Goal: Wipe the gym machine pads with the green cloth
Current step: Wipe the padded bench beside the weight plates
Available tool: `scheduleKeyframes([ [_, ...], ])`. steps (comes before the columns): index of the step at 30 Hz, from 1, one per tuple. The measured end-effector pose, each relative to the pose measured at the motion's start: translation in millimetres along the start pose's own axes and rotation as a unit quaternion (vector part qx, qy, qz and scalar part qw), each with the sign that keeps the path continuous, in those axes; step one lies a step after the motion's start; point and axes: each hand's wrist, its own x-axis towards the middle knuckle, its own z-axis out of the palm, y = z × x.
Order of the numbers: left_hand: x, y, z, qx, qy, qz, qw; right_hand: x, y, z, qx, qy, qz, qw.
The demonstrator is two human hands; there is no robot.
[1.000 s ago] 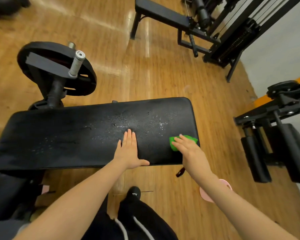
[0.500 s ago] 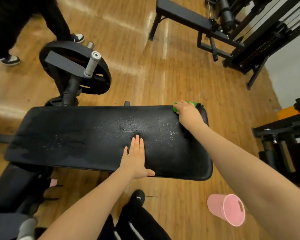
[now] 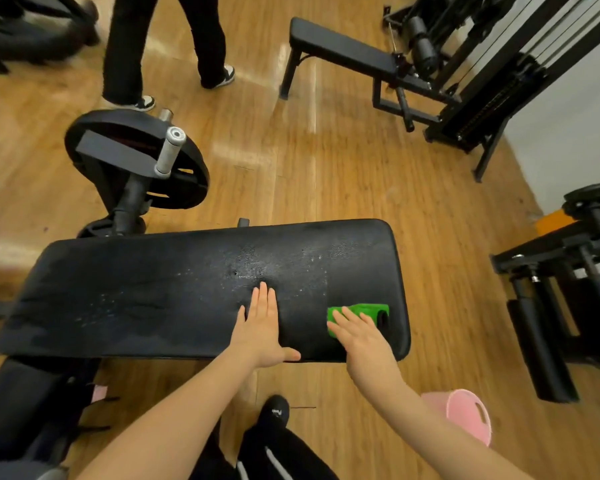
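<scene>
Your right hand (image 3: 362, 336) presses flat, fingers straight, on the green cloth (image 3: 359, 312), which protrudes beyond the fingertips on the black pad (image 3: 153, 292). Your left hand (image 3: 262, 329), grip empty and spread, rests flat beside it.

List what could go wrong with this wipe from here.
1. The right hand presses the green cloth with flat fingers near the pad end; a fast stroke could carry it off the edge.
2. White droplets remain left of the left hand, so that part may get missed.
3. The pink bucket lies by the feet, a trip hazard.
</scene>
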Motion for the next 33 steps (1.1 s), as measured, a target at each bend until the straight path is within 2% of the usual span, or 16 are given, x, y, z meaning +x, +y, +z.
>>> scheduleKeyframes([
  [7, 0, -2, 1, 0.003, 0.008, 0.010, 1.000, -26, -6, 10, -0.016, 0.032, 0.006, 0.999],
  [11, 0, -2, 1, 0.002, 0.008, 0.011, 1.000, -41, -13, 14, -0.009, 0.008, 0.011, 1.000],
  [14, 1, -2, 1, 0.000, 0.009, 0.015, 1.000, -39, -8, 15, -0.010, 0.032, 0.009, 0.999],
  [19, 1, -4, 1, -0.003, 0.012, 0.021, 1.000, -13, 3, -4, 0.043, 0.092, -0.005, 0.995],
  [23, 1, -3, 0, -0.003, 0.012, 0.021, 1.000, 55, 19, -37, 0.028, 0.137, -0.026, 0.990],
  [29, 0, -2, 0, 0.009, 0.008, 0.017, 1.000, 160, 57, -55, -0.015, 0.001, -0.002, 1.000],
  [33, 2, -4, 2, 0.012, 0.010, 0.015, 1.000, 186, 57, -39, -0.003, -0.061, 0.072, 0.995],
])
